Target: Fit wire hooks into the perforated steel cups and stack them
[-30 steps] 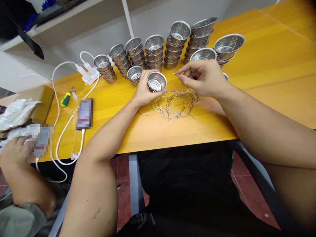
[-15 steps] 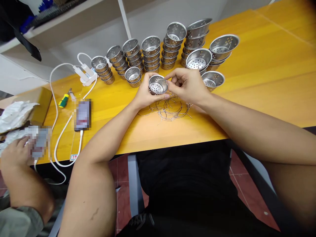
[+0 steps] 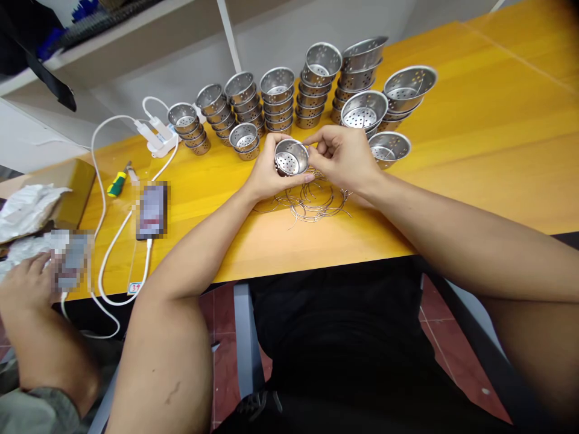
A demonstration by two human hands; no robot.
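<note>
My left hand (image 3: 266,172) is wrapped round a small perforated metal cup (image 3: 289,158), tilted so its holed bottom faces me. At the cup's right rim, my right hand (image 3: 346,158) has thumb and forefinger pinched together on a thin wire, of which only a short stretch shows inside the rim. Beneath both hands lies a loose heap of curved metal wires (image 3: 319,208). Just right of my right hand stand perforated cups with a wire across the inside, among them a front cup (image 3: 389,147) and a wider cup (image 3: 409,87).
Several stacks of perforated cups (image 3: 277,99) line the back of the yellow table (image 3: 488,132). On the left are a power strip (image 3: 161,144), white cables, a green-and-yellow screwdriver (image 3: 117,184) and a phone (image 3: 152,211). Another person's hand (image 3: 29,274) rests by a second phone (image 3: 75,262).
The cup in my left hand has shifted very slightly right and down. My right fingers stay pinched at its rim.
</note>
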